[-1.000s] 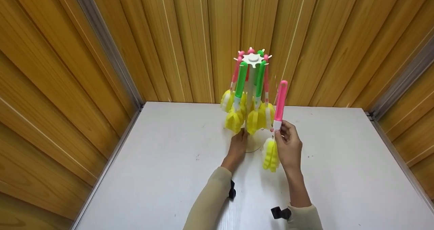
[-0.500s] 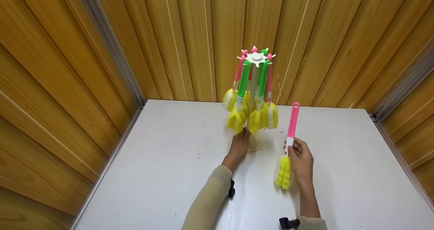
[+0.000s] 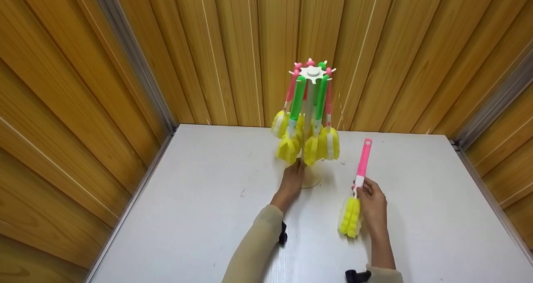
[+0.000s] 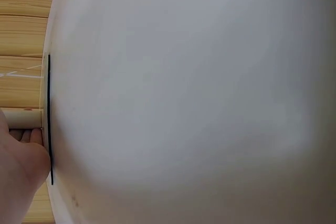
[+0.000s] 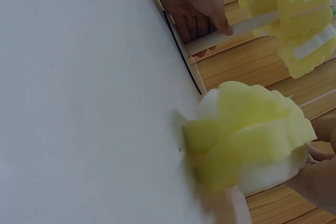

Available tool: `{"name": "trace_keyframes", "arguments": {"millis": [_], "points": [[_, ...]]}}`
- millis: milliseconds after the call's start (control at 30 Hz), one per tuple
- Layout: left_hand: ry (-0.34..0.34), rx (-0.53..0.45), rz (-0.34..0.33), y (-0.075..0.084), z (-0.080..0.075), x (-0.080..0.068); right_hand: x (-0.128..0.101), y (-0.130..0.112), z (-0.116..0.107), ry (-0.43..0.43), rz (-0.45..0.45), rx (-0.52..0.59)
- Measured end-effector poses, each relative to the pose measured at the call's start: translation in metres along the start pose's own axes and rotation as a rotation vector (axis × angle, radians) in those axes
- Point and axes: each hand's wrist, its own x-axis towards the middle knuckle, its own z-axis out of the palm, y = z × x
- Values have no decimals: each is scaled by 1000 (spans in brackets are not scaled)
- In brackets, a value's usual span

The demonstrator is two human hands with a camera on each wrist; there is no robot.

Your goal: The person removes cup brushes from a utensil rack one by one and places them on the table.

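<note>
A sponge brush with a pink handle [image 3: 364, 160] and yellow-and-white sponge head [image 3: 350, 218] is pinched at its white neck by my right hand [image 3: 374, 204]. In the right wrist view its sponge [image 5: 252, 135] is close to the tabletop; whether it touches I cannot tell. My left hand [image 3: 292, 181] grips the pale pole [image 5: 252, 24] of a brush stand just above its round base [image 3: 312, 179]. From the stand's white notched top [image 3: 313, 72] hang several sponge brushes, with green handles [image 3: 298, 99] and pink ones, their yellow sponges [image 3: 289, 147] hanging around the pole.
The white table [image 3: 208, 199] is bounded by wood-patterned panels [image 3: 233, 53] at the back and sides, with metal strips [image 3: 137, 66] in the corners. Small dark marks [image 3: 242, 192] dot the tabletop.
My right hand has carried the pink-handled brush to the right and down, away from the stand, and now slows near the tabletop. The left hand keeps its grip on the pole.
</note>
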Motion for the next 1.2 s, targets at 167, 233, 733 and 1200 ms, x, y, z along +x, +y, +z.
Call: {"name": "trace_keyframes", "arguments": {"millis": [167, 233, 733, 1200], "points": [[2, 21, -4, -2, 4, -1, 1, 13, -5, -33, 19, -28], [-3, 32, -7, -2, 6, -2, 0, 17, -8, -41, 36, -39], [9, 30, 23, 4, 0, 3, 12, 24, -22, -249, 145, -203], [9, 52, 25, -3, 2, 1, 8, 26, -22, -225, 142, -282]]}}
